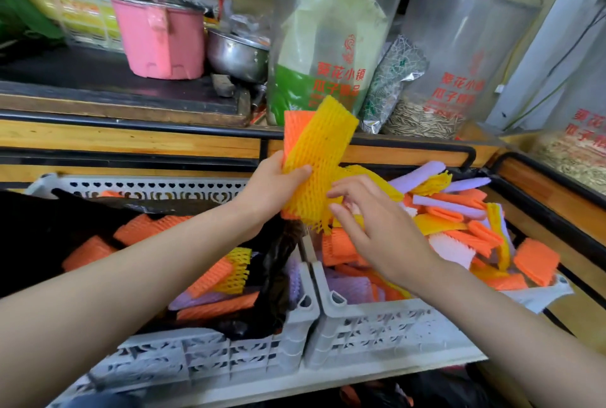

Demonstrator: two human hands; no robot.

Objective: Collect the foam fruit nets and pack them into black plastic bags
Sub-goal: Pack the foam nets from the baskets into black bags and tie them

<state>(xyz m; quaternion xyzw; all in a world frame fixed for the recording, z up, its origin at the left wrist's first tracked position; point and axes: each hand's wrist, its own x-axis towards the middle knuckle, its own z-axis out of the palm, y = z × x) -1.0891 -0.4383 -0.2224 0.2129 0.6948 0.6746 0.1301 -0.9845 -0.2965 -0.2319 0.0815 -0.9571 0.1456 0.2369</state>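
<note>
Well, on my feed the left thumb lies across the front of a yellow foam net, with the other fingers curled behind it. The left hand holds that net upright, tilted toward one o'clock, just above the centre of view. An orange net sits flat behind it in the same grip.

The right fingers are spread and nearly straight, their tips against the lower mesh of the yellow net. I cannot tell whether they pinch anything. The right hand hovers palm-down at about four o'clock from the left one.

Under it, the right crate carries a loose heap of nets in orange, purple, yellow and white, running out toward three o'clock. At eight o'clock the left crate is lined with a black plastic bag, and orange, yellow and purple nets already lie inside it. The two grey crates stand touching, side by side.

Toward eleven o'clock a pink pot stands on the shelf beside a steel bowl. At twelve, a clear tub with red lettering rises behind the held nets.
</note>
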